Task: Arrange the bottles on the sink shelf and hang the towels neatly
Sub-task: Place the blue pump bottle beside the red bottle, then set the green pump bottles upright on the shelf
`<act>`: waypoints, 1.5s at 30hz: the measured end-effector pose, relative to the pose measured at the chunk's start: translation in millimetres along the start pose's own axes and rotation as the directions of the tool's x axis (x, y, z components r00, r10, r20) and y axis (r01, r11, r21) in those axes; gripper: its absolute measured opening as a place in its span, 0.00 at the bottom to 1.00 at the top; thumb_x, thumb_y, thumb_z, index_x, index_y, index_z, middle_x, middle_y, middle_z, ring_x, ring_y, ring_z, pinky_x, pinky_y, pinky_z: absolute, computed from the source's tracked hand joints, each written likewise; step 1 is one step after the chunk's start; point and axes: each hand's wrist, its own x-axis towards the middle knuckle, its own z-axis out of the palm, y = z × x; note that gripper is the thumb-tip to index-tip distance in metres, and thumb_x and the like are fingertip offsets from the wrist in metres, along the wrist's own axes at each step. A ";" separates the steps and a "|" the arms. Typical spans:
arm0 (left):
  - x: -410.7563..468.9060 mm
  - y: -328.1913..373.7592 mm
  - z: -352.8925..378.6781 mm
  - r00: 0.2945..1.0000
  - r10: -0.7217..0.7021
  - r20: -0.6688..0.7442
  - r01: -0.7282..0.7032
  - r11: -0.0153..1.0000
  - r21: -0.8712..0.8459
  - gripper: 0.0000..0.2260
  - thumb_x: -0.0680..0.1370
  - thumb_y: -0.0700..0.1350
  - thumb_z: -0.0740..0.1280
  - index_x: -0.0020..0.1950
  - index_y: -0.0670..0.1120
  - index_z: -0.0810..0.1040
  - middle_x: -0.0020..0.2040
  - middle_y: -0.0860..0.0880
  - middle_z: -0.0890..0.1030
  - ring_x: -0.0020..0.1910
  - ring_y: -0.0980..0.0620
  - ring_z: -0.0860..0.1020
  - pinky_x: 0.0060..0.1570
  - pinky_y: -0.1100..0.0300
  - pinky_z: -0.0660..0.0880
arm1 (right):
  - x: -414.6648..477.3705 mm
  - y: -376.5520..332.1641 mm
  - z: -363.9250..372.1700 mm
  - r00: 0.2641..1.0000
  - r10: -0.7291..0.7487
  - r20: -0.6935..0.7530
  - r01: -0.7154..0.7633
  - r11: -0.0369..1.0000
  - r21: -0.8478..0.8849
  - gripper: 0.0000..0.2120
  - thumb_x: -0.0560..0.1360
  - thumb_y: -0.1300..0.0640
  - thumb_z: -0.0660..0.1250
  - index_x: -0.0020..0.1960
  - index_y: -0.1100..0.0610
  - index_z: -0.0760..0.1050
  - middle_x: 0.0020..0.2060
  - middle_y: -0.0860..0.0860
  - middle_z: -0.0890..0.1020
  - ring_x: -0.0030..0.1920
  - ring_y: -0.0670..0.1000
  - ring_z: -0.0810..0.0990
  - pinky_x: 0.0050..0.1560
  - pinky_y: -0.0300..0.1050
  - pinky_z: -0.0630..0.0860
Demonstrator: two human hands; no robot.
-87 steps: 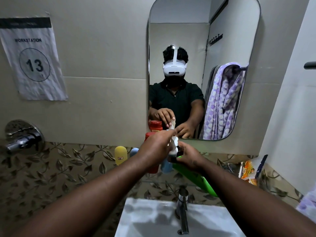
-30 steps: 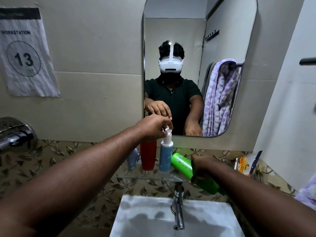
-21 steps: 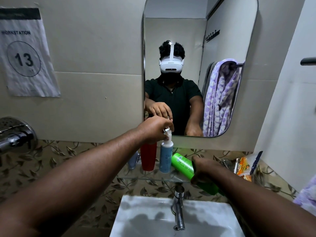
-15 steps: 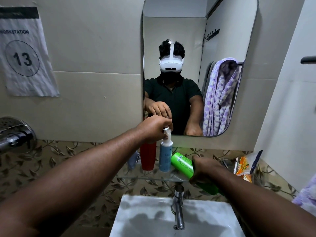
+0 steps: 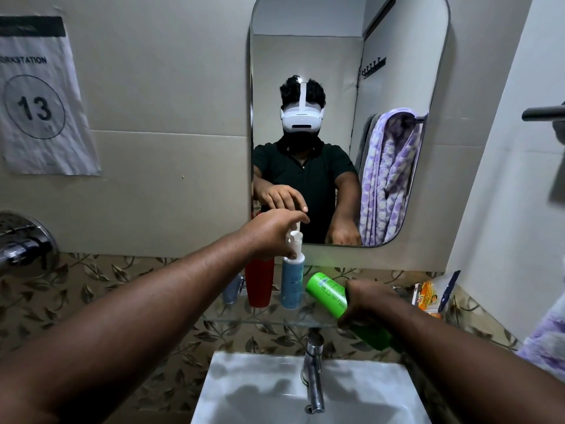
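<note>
A blue pump bottle (image 5: 292, 286) stands upright on the glass shelf (image 5: 269, 320) under the mirror, with a red bottle (image 5: 260, 286) close on its left. My left hand (image 5: 270, 232) hovers at the white pump top, its fingers loose and stretched over it. My right hand (image 5: 365, 304) grips a green bottle (image 5: 326, 291) that lies tilted over the shelf's right part, its base pointing at the blue bottle. A purple patterned towel (image 5: 547, 347) shows at the right edge. The mirror reflects another purple towel (image 5: 388, 179) hanging on a bar.
A small grey-blue bottle (image 5: 232, 292) is half hidden behind my left forearm. Orange sachets (image 5: 428, 298) lean at the shelf's right end. The tap (image 5: 313, 371) and white sink (image 5: 260, 393) lie below. A dark towel bar (image 5: 544, 113) juts from the right wall.
My left hand has loosened from the blue bottle's pump top, fingers lifting and straightening. The blue bottle now stands on the shelf. My right hand keeps hold of the green bottle.
</note>
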 end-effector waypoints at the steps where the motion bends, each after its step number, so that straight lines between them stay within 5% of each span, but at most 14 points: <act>1: -2.3 1.2 -0.7 1.000 0.016 0.000 -0.016 1.000 0.020 0.43 0.69 0.48 0.82 0.80 0.54 0.64 0.74 0.49 0.73 0.70 0.48 0.72 0.64 0.54 0.72 | 0.7 -0.3 -0.9 1.000 0.003 0.012 -0.003 1.000 0.003 0.34 0.57 0.36 0.77 0.58 0.50 0.75 0.54 0.51 0.83 0.47 0.54 0.78 0.47 0.46 0.76; 5: -25.6 13.4 0.3 0.972 0.203 -0.118 -0.153 0.928 0.340 0.57 0.65 0.63 0.79 0.84 0.59 0.47 0.83 0.49 0.54 0.80 0.46 0.52 0.78 0.47 0.51 | 1.9 0.7 -5.8 0.999 0.020 0.027 -0.020 1.000 0.018 0.33 0.51 0.34 0.75 0.49 0.51 0.75 0.46 0.51 0.83 0.46 0.54 0.81 0.50 0.46 0.80; 8: -49.6 31.0 22.7 0.786 0.585 -0.198 -0.420 0.741 0.524 0.41 0.70 0.62 0.75 0.80 0.54 0.66 0.80 0.45 0.66 0.75 0.43 0.66 0.73 0.46 0.63 | 5.8 5.0 -7.3 0.997 0.028 0.073 -0.036 0.994 0.106 0.28 0.53 0.37 0.77 0.47 0.50 0.76 0.48 0.52 0.85 0.48 0.54 0.84 0.52 0.48 0.82; 10: -61.0 45.0 50.8 0.699 0.694 -0.175 -0.563 0.684 0.465 0.27 0.74 0.53 0.74 0.72 0.49 0.75 0.69 0.44 0.78 0.61 0.44 0.76 0.57 0.49 0.75 | 11.9 9.5 -7.7 0.992 -0.023 0.124 -0.002 0.979 0.202 0.34 0.51 0.39 0.77 0.55 0.50 0.81 0.51 0.51 0.86 0.50 0.52 0.86 0.55 0.50 0.83; 12: -69.0 58.1 78.5 0.773 0.619 -0.137 -0.551 0.763 0.337 0.23 0.74 0.46 0.72 0.69 0.46 0.75 0.62 0.44 0.79 0.53 0.44 0.78 0.45 0.49 0.78 | 26.0 19.3 -4.2 0.986 -0.047 0.162 0.010 0.974 0.225 0.36 0.50 0.37 0.75 0.55 0.51 0.83 0.48 0.50 0.86 0.47 0.51 0.85 0.54 0.49 0.83; 14: -71.0 64.6 101.6 0.885 0.446 -0.135 -0.411 0.883 0.224 0.25 0.73 0.44 0.70 0.70 0.46 0.72 0.63 0.45 0.77 0.55 0.44 0.76 0.47 0.47 0.78 | 29.2 24.5 -5.8 0.974 -0.076 0.212 0.018 0.965 0.262 0.35 0.50 0.37 0.73 0.53 0.55 0.84 0.45 0.52 0.85 0.42 0.52 0.82 0.52 0.49 0.82; 17: -66.2 67.2 125.4 0.947 0.285 -0.150 -0.273 0.957 0.097 0.27 0.72 0.46 0.72 0.70 0.46 0.71 0.65 0.45 0.76 0.60 0.42 0.75 0.53 0.48 0.77 | 20.5 25.8 -16.1 0.971 -0.059 0.231 -0.024 0.940 0.339 0.42 0.45 0.36 0.70 0.53 0.59 0.84 0.46 0.57 0.86 0.39 0.53 0.80 0.48 0.48 0.81; 22: -55.8 72.0 144.7 0.934 0.200 -0.298 -0.203 0.979 0.019 0.11 0.76 0.51 0.69 0.55 0.49 0.76 0.52 0.48 0.81 0.50 0.42 0.80 0.39 0.50 0.78 | -15.9 23.2 -32.6 0.930 -0.036 0.366 -0.161 0.856 0.492 0.27 0.68 0.43 0.75 0.55 0.63 0.78 0.43 0.59 0.80 0.43 0.57 0.82 0.45 0.49 0.79; 27: -55.5 65.8 151.0 0.925 0.199 -0.325 -0.240 0.966 -0.094 0.20 0.74 0.48 0.71 0.66 0.53 0.74 0.63 0.50 0.82 0.59 0.45 0.80 0.51 0.53 0.80 | -20.5 39.9 -34.0 0.862 -0.134 0.489 -0.264 0.705 0.659 0.23 0.73 0.43 0.75 0.58 0.59 0.78 0.43 0.57 0.83 0.39 0.53 0.82 0.44 0.45 0.80; 30: -54.8 65.9 148.2 0.934 0.135 -0.332 -0.219 0.948 -0.231 0.22 0.73 0.46 0.75 0.66 0.54 0.74 0.63 0.50 0.83 0.60 0.45 0.81 0.54 0.52 0.80 | -16.8 47.9 -34.9 0.863 -0.186 0.469 -0.234 0.677 0.698 0.37 0.63 0.36 0.80 0.61 0.59 0.79 0.58 0.65 0.81 0.49 0.57 0.74 0.53 0.49 0.72; 32: -54.7 64.1 146.7 0.933 0.087 -0.350 -0.195 0.938 -0.288 0.22 0.74 0.46 0.76 0.67 0.54 0.77 0.63 0.51 0.83 0.60 0.49 0.81 0.57 0.57 0.78 | -19.2 53.1 -38.8 0.869 -0.237 0.435 -0.217 0.607 0.764 0.42 0.63 0.36 0.81 0.65 0.65 0.78 0.57 0.65 0.81 0.51 0.60 0.78 0.58 0.53 0.75; 37: -52.7 58.1 149.8 0.946 -0.007 -0.325 -0.099 0.946 -0.308 0.24 0.75 0.46 0.76 0.71 0.54 0.76 0.65 0.53 0.82 0.63 0.53 0.79 0.61 0.62 0.75 | -23.0 63.8 -42.4 0.891 -0.294 0.345 -0.210 0.407 0.889 0.20 0.81 0.50 0.67 0.66 0.63 0.77 0.61 0.65 0.81 0.47 0.56 0.86 0.46 0.48 0.85; 40: -49.1 56.2 152.2 0.950 -0.080 -0.302 -0.033 0.936 -0.351 0.25 0.76 0.46 0.74 0.72 0.54 0.75 0.65 0.52 0.82 0.63 0.52 0.80 0.61 0.58 0.77 | -22.3 64.1 -39.0 0.911 -0.277 0.305 -0.172 0.417 0.892 0.18 0.85 0.54 0.58 0.64 0.65 0.77 0.59 0.69 0.82 0.45 0.58 0.85 0.45 0.47 0.83; 45: -40.9 55.9 151.0 0.947 -0.169 -0.274 0.030 0.893 -0.450 0.15 0.76 0.47 0.71 0.62 0.54 0.79 0.54 0.51 0.84 0.53 0.51 0.82 0.50 0.51 0.81 | -20.2 61.6 -36.1 0.954 -0.234 0.190 -0.096 0.362 0.927 0.15 0.84 0.56 0.58 0.60 0.65 0.78 0.51 0.67 0.85 0.48 0.61 0.82 0.51 0.52 0.79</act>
